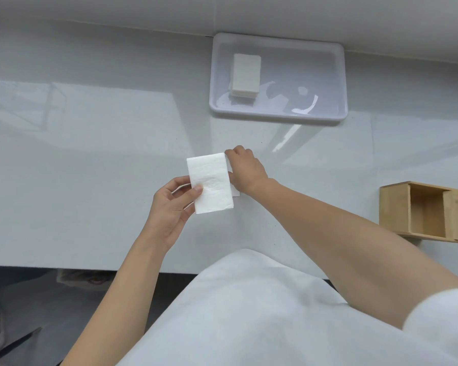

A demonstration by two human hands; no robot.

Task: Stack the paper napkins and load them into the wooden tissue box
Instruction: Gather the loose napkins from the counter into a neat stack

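Observation:
A folded white paper napkin point(210, 182) is held just above the white table, at the centre. My left hand point(171, 206) pinches its lower left edge, thumb on top. My right hand point(245, 169) grips its right edge with curled fingers. Under the napkin's right side the corner of another white napkin point(236, 192) peeks out on the table. A stack of folded napkins point(246, 73) lies in the left part of a white plastic tray point(278, 118) at the back. The wooden tissue box point(425, 211) lies on its side at the right edge, its open cavity showing.
The white table point(90, 167) stretches to the left and is glossy with reflections. Its front edge runs just in front of my white-clothed body point(249, 313). A wall point(143, 9) rises behind the tray. Dark floor shows at the lower left.

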